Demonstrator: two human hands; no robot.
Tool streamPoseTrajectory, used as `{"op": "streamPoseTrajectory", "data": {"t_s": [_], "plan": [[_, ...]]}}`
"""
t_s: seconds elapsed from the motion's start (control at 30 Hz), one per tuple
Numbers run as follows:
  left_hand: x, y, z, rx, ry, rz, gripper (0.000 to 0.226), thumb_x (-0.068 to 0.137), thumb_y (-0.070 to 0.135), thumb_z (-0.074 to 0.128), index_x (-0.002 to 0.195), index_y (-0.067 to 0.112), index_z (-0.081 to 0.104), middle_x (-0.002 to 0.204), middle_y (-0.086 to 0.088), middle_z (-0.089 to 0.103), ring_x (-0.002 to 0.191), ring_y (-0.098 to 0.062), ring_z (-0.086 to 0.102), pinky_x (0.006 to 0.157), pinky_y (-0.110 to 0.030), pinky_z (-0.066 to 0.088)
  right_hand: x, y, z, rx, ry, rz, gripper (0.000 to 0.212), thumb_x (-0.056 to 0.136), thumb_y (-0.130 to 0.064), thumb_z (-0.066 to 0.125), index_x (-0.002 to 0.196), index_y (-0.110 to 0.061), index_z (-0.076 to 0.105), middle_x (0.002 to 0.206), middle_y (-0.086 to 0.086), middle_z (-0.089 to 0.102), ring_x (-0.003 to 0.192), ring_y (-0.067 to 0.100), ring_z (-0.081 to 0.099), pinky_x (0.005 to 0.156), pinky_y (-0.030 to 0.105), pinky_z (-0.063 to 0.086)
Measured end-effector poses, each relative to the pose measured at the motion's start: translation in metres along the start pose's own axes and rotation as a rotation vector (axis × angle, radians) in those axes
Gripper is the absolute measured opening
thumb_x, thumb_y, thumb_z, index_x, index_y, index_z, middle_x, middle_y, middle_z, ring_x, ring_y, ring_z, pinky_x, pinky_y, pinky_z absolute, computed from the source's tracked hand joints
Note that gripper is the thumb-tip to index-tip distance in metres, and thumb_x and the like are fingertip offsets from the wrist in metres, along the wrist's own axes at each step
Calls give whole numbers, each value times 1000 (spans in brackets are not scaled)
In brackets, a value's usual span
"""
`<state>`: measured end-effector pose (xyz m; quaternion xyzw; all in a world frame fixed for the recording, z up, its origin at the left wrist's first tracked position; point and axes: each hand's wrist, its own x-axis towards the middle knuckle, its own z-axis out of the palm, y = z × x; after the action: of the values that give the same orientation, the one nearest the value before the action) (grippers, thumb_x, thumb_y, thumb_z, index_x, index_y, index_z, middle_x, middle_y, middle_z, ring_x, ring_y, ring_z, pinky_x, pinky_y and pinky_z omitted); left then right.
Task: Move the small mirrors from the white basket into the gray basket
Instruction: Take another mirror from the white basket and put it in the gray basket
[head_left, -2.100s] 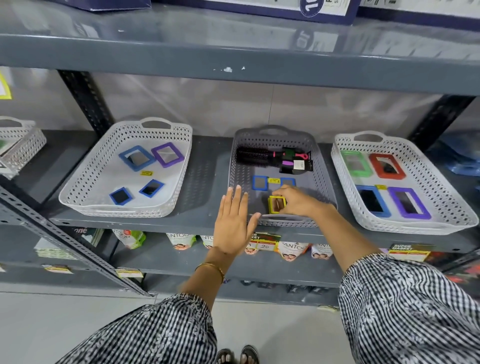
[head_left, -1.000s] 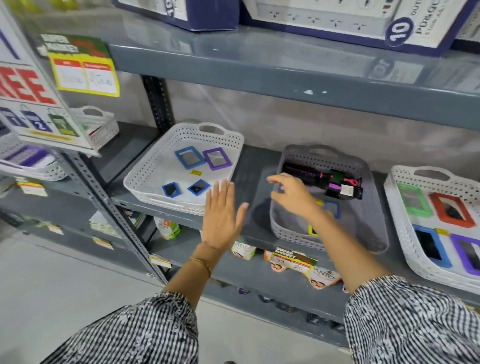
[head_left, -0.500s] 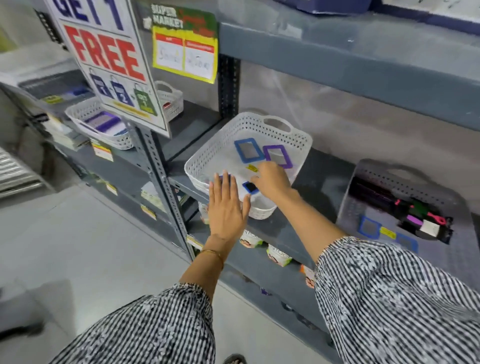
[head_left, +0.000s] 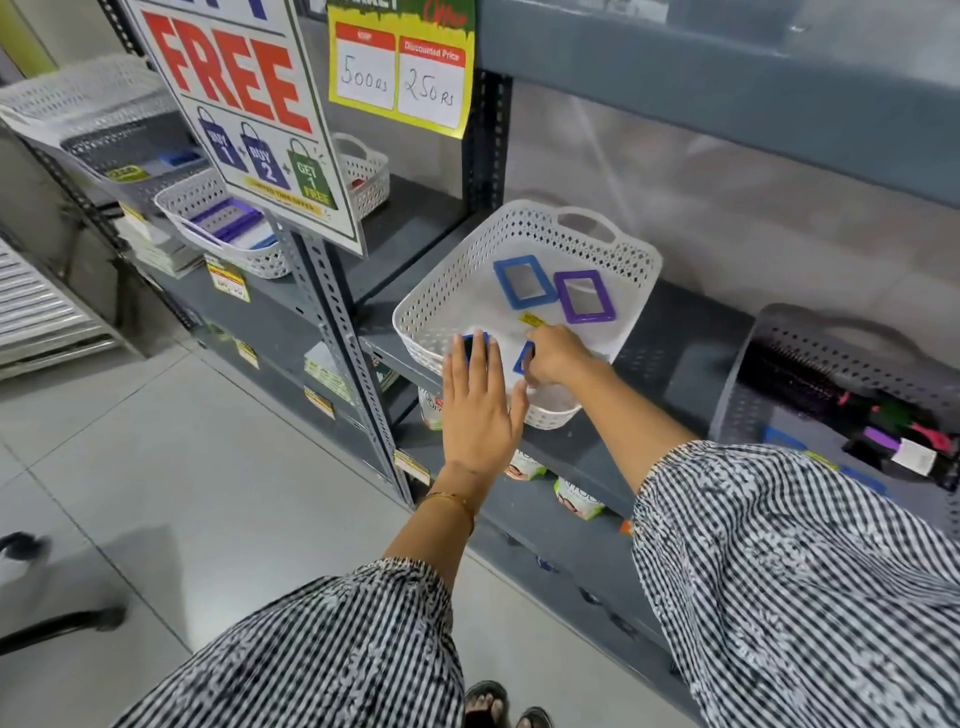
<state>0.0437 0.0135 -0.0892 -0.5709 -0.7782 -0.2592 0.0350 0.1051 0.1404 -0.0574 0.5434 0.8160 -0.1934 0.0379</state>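
The right hand is closing its fingers on a small blue-framed mirror at the near end of the white basket, just left of frame centre; the mirror is tilting up on edge, apparently so it can clear the basket floor. The left hand is hovering flat and open, gripping nothing, over the basket's near rim, partly covering a second small blue mirror; it is probably waiting there to steady the basket. Further back in the basket, a larger blue mirror and a purple mirror are lying flat beside a yellow tag. The gray basket is sitting at the right edge of the frame, well apart, with a hairbrush filling its far end. Bare shelf is lying between the baskets, so the carry looks unobstructed once the low perforated rim is cleared.
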Motion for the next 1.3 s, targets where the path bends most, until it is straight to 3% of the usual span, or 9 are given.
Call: {"op": "streamPoseTrajectory", "data": {"t_s": [0.33, 0.5, 0.63, 0.73, 0.83, 0.93, 1.1, 1.2, 1.3], "plan": [[5, 0, -8, -23, 12, -32, 61, 95, 39, 24, 140, -1, 24, 153, -21, 18, 143, -30, 0, 117, -42, -4, -28, 21, -32, 194, 207, -123, 15, 79, -7, 64, 93, -3, 63, 101, 18, 67, 95, 34, 63, 74, 33, 50], [8, 40, -17, -135, 48, 59, 53, 93, 31, 34, 134, -3, 36, 148, -25, 30, 140, -41, 17, 116, -48, 7, -77, 80, -67, 296, 342, -136, 42, 71, -4, 71, 111, 3, 63, 114, 21, 65, 103, 36, 60, 88, 40, 49], [-12, 113, -12, -305, 2, 269, 47, 91, 27, 44, 128, -3, 44, 140, -26, 41, 134, -43, 31, 113, -50, 19, -123, 155, -75, 251, 334, 38, 68, 73, -6, 75, 135, 0, 48, 136, 21, 51, 126, 33, 49, 101, 26, 30], [-34, 160, -6, -403, -116, 408, 48, 94, 30, 41, 131, -1, 42, 143, -22, 40, 138, -37, 27, 116, -43, 13, -156, 207, -70, 215, 285, 189, 70, 76, -7, 73, 139, -3, 44, 139, 18, 48, 130, 30, 46, 103, 27, 32], [-48, 186, 5, -423, -244, 488, 50, 97, 33, 40, 136, 2, 35, 147, -19, 35, 141, -31, 20, 118, -38, 8, -187, 240, -62, 178, 246, 317, 61, 77, -3, 70, 133, 2, 49, 132, 21, 52, 116, 33, 53, 96, 35, 41], [-55, 198, 14, -374, -310, 520, 51, 98, 36, 34, 136, 3, 33, 148, -18, 34, 141, -30, 18, 119, -39, 8, -204, 260, -55, 189, 222, 400, 43, 78, 1, 66, 120, 6, 57, 117, 20, 56, 92, 31, 57, 72, 37, 48], [-64, 201, 24, -344, -350, 512, 52, 98, 39, 32, 135, 3, 35, 146, -18, 37, 140, -31, 20, 119, -40, 12, -204, 279, -48, 193, 230, 410, 43, 79, 2, 63, 121, 6, 55, 121, 23, 53, 111, 35, 55, 89, 36, 45], [-69, 196, 30, -329, -364, 517, 52, 98, 40, 31, 135, 4, 35, 146, -17, 37, 141, -29, 19, 119, -40, 11, -199, 285, -45, 216, 205, 436, 18, 80, 2, 62, 97, 2, 58, 99, 15, 52, 90, 25, 53, 72, 29, 41], [-71, 195, 34, -314, -353, 534, 52, 98, 41, 31, 135, 5, 36, 146, -16, 38, 141, -29, 19, 119, -38, 9, -196, 289, -43, 234, 185, 438, 14, 80, 5, 61, 85, -6, 55, 80, 6, 48, 79, 19, 48, 63, 24, 33]]}}
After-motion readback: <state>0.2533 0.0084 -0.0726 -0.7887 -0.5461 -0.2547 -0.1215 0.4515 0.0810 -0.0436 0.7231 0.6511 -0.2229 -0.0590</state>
